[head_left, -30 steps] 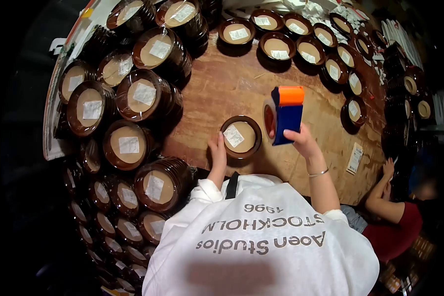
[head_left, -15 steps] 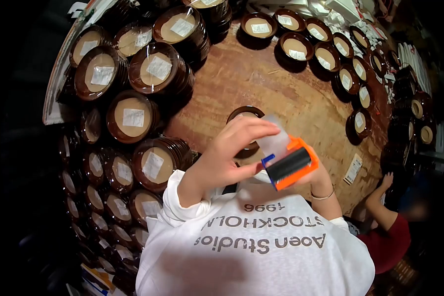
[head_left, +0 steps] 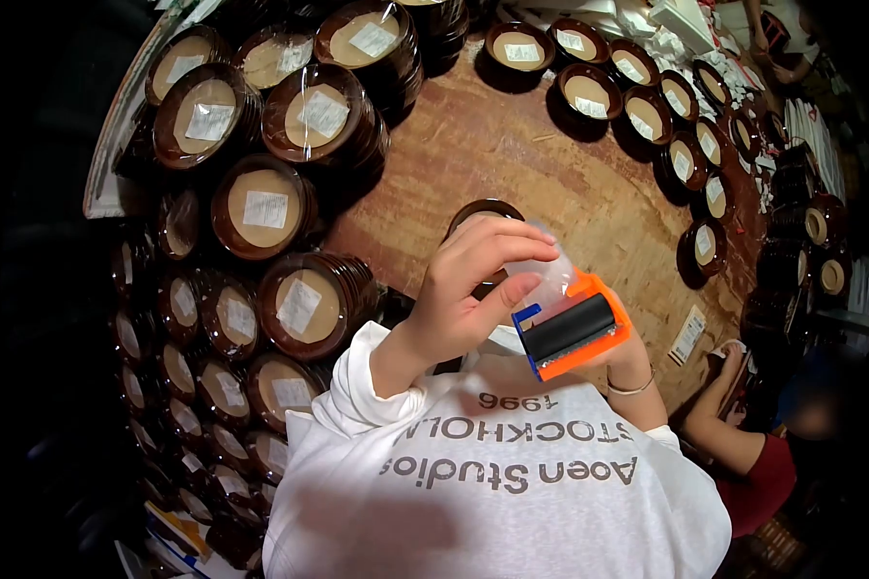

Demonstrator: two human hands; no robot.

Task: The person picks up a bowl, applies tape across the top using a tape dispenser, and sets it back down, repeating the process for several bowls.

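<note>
Orange-and-blue plastic was the tape dispenser (head_left: pixel 574 333) that my right hand (head_left: pixel 630 349) gripped; half-curled, my left hand (head_left: pixel 468 285) touched transparent tape (head_left: pixel 554 282), its pinch unclear.

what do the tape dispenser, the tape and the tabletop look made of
Tape dispenser: probably hard plastic, smooth, in even orange and blue. Tape: likely plastic film, whitish and translucent with a slight sheen. Tabletop: seemingly wood, perhaps plywood; streaky grain shows through a worn, stained surface.

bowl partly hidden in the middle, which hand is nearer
Left. The left hand overlaps the bowl in this view, hiding much of it; the right hand, holding the tape dispenser, is lower and farther right.
</note>
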